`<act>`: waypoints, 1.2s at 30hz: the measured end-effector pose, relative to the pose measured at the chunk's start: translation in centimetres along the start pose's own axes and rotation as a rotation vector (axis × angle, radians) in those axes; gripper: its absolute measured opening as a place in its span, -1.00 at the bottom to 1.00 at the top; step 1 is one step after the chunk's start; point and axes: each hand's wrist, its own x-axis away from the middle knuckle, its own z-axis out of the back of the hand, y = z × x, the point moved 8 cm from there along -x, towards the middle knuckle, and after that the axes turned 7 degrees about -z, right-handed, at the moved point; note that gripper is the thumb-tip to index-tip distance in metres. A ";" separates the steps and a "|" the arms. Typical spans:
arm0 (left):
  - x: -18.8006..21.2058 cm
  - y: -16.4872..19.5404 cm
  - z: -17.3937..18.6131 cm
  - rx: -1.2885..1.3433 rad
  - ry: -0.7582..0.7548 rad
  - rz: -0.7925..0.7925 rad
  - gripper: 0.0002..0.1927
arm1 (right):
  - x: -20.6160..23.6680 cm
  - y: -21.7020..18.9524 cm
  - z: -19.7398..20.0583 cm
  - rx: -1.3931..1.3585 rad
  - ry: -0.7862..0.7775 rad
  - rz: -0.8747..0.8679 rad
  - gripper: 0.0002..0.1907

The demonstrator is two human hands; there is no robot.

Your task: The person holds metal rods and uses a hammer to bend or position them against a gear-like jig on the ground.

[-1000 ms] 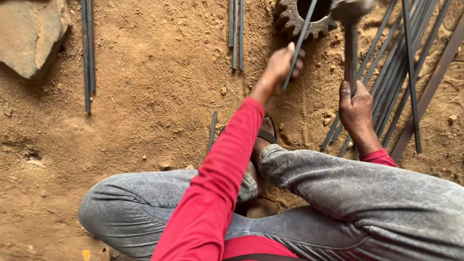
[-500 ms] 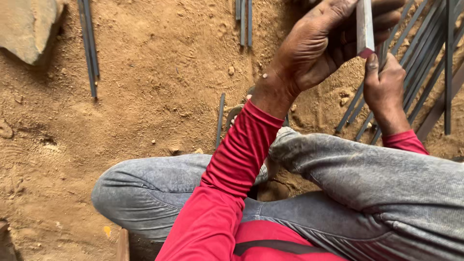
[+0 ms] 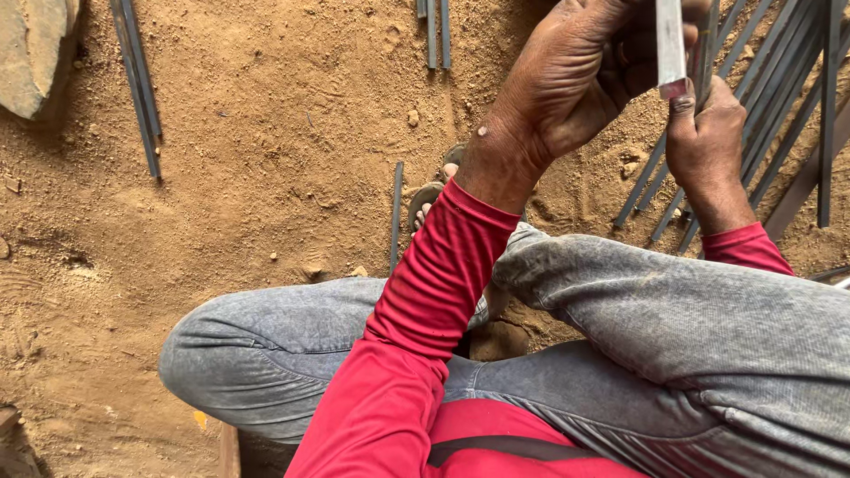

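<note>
My left hand (image 3: 567, 88) is raised close to the camera at the top centre, its fingers curled shut around a thin dark rod (image 3: 705, 49). Just right of it, my right hand (image 3: 708, 142) grips the lower end of a flat grey metal bar (image 3: 670, 40), with the thumb tip pressed at the bar's reddish end. Bar and rod stand nearly upright side by side, and their upper ends run out of the frame. Both arms wear red sleeves. I sit cross-legged in grey jeans on sandy ground.
Many thin dark rods (image 3: 779, 106) lie fanned out on the sand at the right. A pair of rods (image 3: 137, 84) lies at the upper left beside a grey stone (image 3: 31, 53). Two short rods (image 3: 436, 31) lie at the top, one rod (image 3: 396, 212) by my sandalled foot (image 3: 429, 195).
Both hands have come up from the ground towards the camera with the bar and the rod. The toothed metal ring seen a second ago is out of view.
</note>
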 end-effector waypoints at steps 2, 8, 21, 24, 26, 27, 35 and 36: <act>0.0 -0.1 0.5 0.004 0.023 0.002 -0.66 | 0.0 0.2 -0.1 -0.027 -0.019 -0.021 -0.51; -0.1 -0.6 5.9 -0.005 0.087 0.218 -0.64 | 0.2 -0.7 0.8 -0.342 -0.087 -0.079 -0.57; -3.8 -4.0 20.3 -0.694 0.558 0.245 -0.61 | -1.6 -6.6 7.1 -0.449 0.131 0.642 -0.60; -4.0 -3.5 20.1 -0.713 0.569 0.235 -0.60 | -2.9 -5.9 4.7 -0.040 0.127 0.587 -0.57; -4.0 -3.2 19.7 -0.726 0.586 0.221 -0.62 | -3.7 -4.1 4.3 -0.016 0.039 0.407 -0.58; -3.7 -3.1 19.6 -0.731 0.599 0.217 -0.63 | -3.8 -3.1 4.2 -0.006 -0.012 0.315 -0.59; 2.6 -3.5 18.6 -0.699 0.649 0.299 -0.63 | -6.3 -5.5 7.1 -0.230 0.142 0.579 -0.52; 3.1 -3.4 18.4 -0.671 0.660 0.289 -0.64 | -6.7 -5.5 6.6 -0.086 0.134 0.538 -0.48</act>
